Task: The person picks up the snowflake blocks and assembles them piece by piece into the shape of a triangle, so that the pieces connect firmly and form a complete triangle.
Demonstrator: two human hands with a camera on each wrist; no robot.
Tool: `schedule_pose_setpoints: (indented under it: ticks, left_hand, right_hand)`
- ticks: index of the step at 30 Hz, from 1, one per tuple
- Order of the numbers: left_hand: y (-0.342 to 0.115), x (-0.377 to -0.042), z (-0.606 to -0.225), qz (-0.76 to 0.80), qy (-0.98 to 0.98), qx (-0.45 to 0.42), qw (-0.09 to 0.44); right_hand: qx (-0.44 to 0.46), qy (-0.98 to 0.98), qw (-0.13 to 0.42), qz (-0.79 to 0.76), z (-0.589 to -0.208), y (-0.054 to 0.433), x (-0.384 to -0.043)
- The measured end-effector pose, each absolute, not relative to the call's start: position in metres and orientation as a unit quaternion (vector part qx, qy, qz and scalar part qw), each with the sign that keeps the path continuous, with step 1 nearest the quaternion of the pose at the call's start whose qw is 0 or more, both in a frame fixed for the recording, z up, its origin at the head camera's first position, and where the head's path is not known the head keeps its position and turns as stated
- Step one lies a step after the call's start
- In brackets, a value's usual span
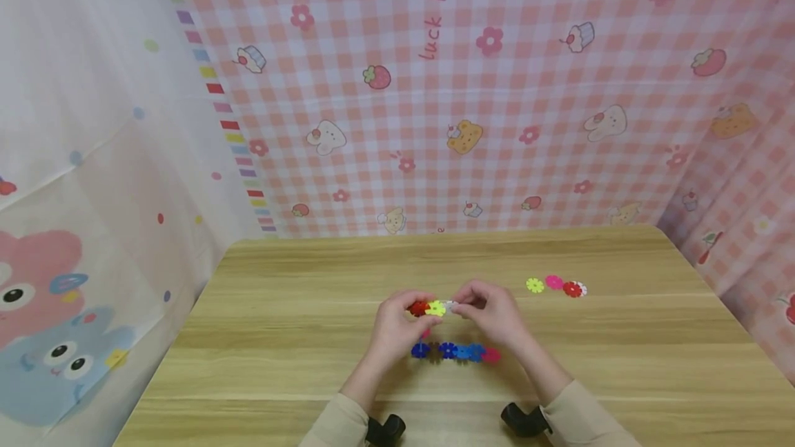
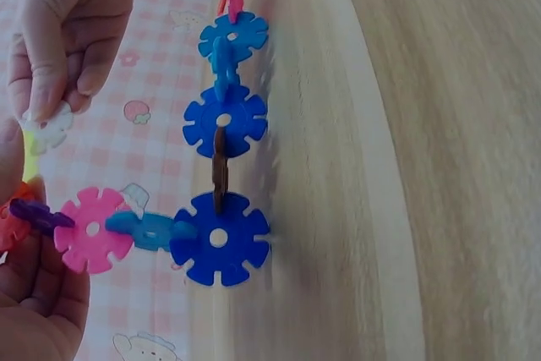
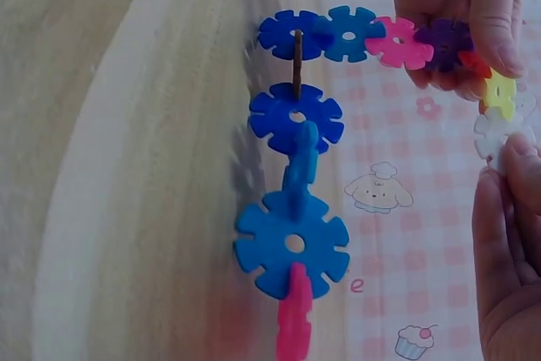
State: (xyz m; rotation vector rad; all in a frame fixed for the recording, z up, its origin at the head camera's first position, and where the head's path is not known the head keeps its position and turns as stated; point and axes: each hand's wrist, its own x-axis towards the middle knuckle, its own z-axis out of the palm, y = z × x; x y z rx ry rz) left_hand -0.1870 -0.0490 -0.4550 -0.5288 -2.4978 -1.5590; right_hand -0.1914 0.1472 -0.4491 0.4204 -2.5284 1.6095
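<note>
Soft light washes the desk (image 1: 279, 364), faint shadows lying beside the linked discs (image 2: 245, 124); both wrist views run dimmer and softer.

On my feeds I see a white disc (image 3: 488, 133) and a chain (image 1: 448, 350) running yellow, red, purple, pink, light blue, dark blue, brown, dark blue, two lighter blues, then pink. The other discs (image 1: 551, 282) I see are yellow, pink, red and white. The table (image 1: 279, 378) shows me tan wood grain with darker streaks. I get pink-and-white check on the back curtain (image 1: 397, 109), printed with strawberries and pink flowers; the left curtain (image 1: 105, 109) is white with multicoloured dots. The sleeves (image 1: 338, 425) are beige.
</note>
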Motion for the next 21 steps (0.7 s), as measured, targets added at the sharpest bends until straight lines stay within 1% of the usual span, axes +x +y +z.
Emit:
schedule_pose_setpoints:
  ticks: [5, 12, 17, 21]
  left_hand:
    - [-0.0481, -0.1867, -0.4556, -0.523, -0.828, -0.181, 0.084]
    - [-0.0511, -0.1872, -0.4544, -0.513, -0.836, -0.181, 0.075]
    - [-0.0498, -0.1895, -0.4537, -0.457, -0.857, -0.218, 0.099]
    - [-0.0466, -0.1922, -0.4549, -0.413, -0.864, -0.256, 0.132]
  right_hand:
    - [0.128, -0.825, 0.056, 0.548, -0.4515, 0.1452, -0.1914]
    - [0.116, -0.811, 0.027, 0.573, -0.4538, 0.1476, -0.1948]
    - [0.108, -0.808, 0.009, 0.579, -0.4554, 0.1483, -0.1963]
    - [0.101, -0.802, 0.007, 0.589, -0.4576, 0.146, -0.1976]
